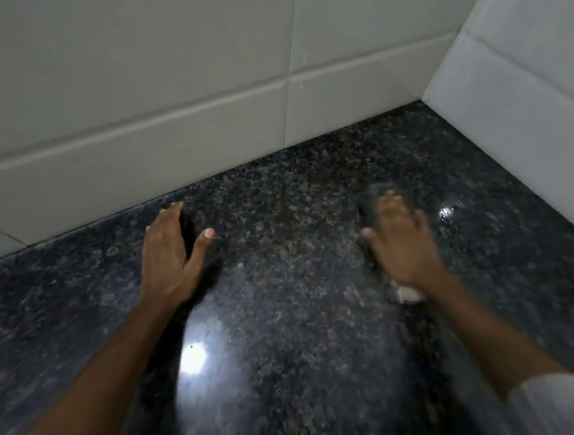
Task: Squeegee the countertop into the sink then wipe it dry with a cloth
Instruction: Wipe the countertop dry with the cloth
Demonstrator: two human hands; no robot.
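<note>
Left hand [170, 257] flat on tabletop [287, 320], fingers straight. Right hand [402, 242] presses blurred cloth [377, 200] near back-right corner; grip unclear.

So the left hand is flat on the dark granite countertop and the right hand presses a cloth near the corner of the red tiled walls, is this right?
Not quite: the tiled walls are white, not red, as the head view shows. The rest holds: the left hand lies flat on the countertop, and the right hand presses a blurred cloth near the corner.
</note>
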